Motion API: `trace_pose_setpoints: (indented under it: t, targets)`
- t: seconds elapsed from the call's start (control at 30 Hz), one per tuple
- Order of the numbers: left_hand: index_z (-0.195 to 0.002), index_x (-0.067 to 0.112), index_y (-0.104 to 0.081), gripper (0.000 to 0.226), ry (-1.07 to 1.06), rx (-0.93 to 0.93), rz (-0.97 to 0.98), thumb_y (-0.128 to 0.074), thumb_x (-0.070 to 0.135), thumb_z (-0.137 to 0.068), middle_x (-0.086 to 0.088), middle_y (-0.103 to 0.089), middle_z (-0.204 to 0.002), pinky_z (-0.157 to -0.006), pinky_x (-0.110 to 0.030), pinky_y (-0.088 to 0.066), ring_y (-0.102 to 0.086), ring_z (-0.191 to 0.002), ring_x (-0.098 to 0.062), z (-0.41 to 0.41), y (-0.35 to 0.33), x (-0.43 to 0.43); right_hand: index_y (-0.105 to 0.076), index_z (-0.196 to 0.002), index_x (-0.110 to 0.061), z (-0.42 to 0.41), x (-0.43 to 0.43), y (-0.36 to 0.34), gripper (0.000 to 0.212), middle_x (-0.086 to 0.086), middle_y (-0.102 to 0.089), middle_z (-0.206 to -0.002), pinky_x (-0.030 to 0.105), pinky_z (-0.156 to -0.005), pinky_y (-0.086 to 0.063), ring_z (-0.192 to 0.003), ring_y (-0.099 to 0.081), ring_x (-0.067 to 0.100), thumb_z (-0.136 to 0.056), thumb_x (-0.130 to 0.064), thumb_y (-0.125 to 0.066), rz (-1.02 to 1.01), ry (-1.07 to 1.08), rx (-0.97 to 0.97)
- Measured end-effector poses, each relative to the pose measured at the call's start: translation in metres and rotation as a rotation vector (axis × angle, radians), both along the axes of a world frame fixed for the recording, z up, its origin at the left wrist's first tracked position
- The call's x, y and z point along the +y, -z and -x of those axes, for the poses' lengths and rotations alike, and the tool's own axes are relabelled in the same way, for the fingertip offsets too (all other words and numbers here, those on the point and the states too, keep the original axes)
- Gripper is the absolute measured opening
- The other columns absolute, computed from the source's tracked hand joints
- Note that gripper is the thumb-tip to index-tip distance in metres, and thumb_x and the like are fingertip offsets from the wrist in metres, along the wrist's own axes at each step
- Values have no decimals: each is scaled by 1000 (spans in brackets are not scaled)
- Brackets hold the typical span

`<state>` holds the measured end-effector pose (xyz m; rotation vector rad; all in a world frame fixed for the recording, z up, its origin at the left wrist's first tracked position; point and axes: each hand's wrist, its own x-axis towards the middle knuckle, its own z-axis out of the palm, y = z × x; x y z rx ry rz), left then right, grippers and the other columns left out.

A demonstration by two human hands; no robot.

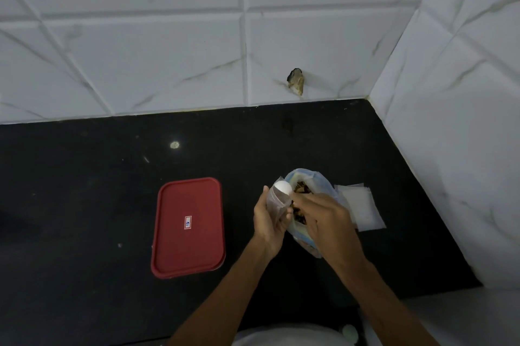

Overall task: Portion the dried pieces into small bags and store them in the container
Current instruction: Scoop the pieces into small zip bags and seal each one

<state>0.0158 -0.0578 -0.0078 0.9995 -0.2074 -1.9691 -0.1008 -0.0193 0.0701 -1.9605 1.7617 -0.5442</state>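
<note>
My left hand [270, 221] grips the small bag [277, 200] just beside the big bag [315, 179] where my right hand [320, 219] pinches dried pieces [302, 188], and if that floppy mouth sags shut, I may scatter them on the counter [84, 176], well apart from the lidded container [188, 227].

Both bare forearms reach forward and converge. The left hand [268, 221] stands palm inward, its fingers curled round a small bag [277, 200]. The right hand [323, 217] lies knuckles up just beside it, fingers bent downward, tips hidden.
</note>
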Motion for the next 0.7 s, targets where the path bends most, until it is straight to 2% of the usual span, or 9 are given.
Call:
trace_pose_setpoints:
  t: [0.03, 0.1, 0.13, 0.17, 0.2, 0.27, 0.43, 0.57, 0.7]
  targets:
    - [-128, 12, -67, 51, 6, 4, -2, -48, 51, -101, -17, -68, -110, -63, -24, -51, -58, -77, -18, 0, 0, 0, -48, -133, -29, -1, -3, -4, 39, 1, -57, -131, 11, -101, -31, -119, -54, 19, -96, -17, -41, -7, -50, 69]
    - [-122, 12, -71, 50, 15, 9, -13, -49, 51, -101, -18, -69, -109, -64, -25, -52, -59, -78, -19, 0, 0, 0, -32, -146, -13, 5, 5, 6, 49, 8, -39, -149, 27, -113, -25, -137, -40, 22, -100, -23, -46, -210, -73, 225]
    - [-120, 11, -73, 49, 11, 9, -21, -50, 51, -101, -16, -69, -107, -62, -24, -53, -59, -76, -18, 0, 0, 0, -42, -141, -4, 7, 4, 5, 48, 12, -48, -142, 33, -109, -34, -130, -49, 26, -97, -22, -51, -109, -47, 181]
    - [-118, 10, -73, 49, 4, 8, -28, -51, 50, -101, -14, -69, -103, -59, -22, -53, -59, -74, -16, 0, 0, 0, -58, -128, -1, 10, 4, 3, 40, 13, -62, -124, 34, -98, -47, -112, -62, 26, -91, -16, -57, 99, -15, 115]
    - [-118, 9, -73, 50, -4, 3, -34, -51, 50, -100, -12, -70, -99, -56, -21, -53, -59, -71, -15, -1, 0, -1, -68, -117, -2, 16, 7, 1, 31, 11, -70, -107, 29, -86, -55, -96, -68, 20, -87, -6, -62, 224, 88, -30]
    - [-121, 8, -70, 51, -13, -8, -38, -51, 50, -101, -9, -71, -93, -54, -19, -54, -59, -66, -13, -2, 1, -2, -72, -112, -7, 30, 9, 5, 30, 2, -73, -100, 24, -77, -58, -89, -69, 10, -85, 4, -67, 376, 237, -143]
    - [-121, 7, -69, 50, -18, -22, -58, -51, 49, -101, -8, -69, -88, -51, -19, -53, -58, -62, -13, -3, 4, -4, -72, -111, -10, 54, 4, 25, 23, -9, -70, -92, 7, -71, -51, -80, -66, -2, -88, -6, -68, 224, 331, -161]
    - [-117, 9, -69, 47, -23, -66, -59, -52, 50, -101, -6, -68, -83, -51, -20, -51, -58, -60, -12, 0, 6, -4, -74, -107, -16, 57, 4, 54, 18, -5, -74, -92, 8, -70, -48, -80, -64, -2, -91, -13, -66, 18, 267, -72]
    - [-112, 11, -70, 46, -27, -108, -53, -51, 51, -100, -5, -66, -79, -51, -21, -49, -57, -59, -11, 3, 6, -5, -74, -102, -18, 48, -3, 61, 14, -4, -72, -91, 18, -75, -54, -81, -65, 2, -93, -15, -64, -38, 243, -12]
